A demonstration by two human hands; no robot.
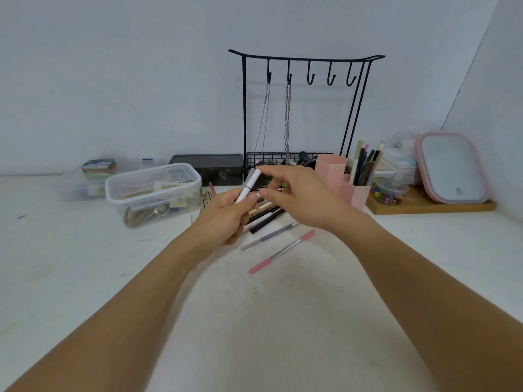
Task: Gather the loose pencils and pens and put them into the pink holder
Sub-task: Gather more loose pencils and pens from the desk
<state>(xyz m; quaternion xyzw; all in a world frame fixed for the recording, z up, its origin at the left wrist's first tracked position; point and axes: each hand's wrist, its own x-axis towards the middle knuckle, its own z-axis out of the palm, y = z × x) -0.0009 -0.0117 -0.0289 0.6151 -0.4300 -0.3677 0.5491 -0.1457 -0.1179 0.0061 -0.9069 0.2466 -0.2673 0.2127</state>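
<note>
Head view: we look down at a white table, our forearms reaching in from the near edge.
Clear tub: far left, lidded, no part of our job.
Left hand: clenched round two pens, a white one and a grey one, which stand tilted up out of the fist.
Loose pile: just right of that hand, several dark and pale pens lie crossed on the table.
Grey pen and pink pen: nearer us, lying apart from the pile.
Right hand: fingers spread and holding nothing, the fingertips at the tips of the held pens.
Pink holder: far right of the hands, upright, already holding pens in one compartment.
Handling: we judge the pens light, stiff and smooth, liable to roll; best pinched mid-barrel and dropped in end first.
</note>
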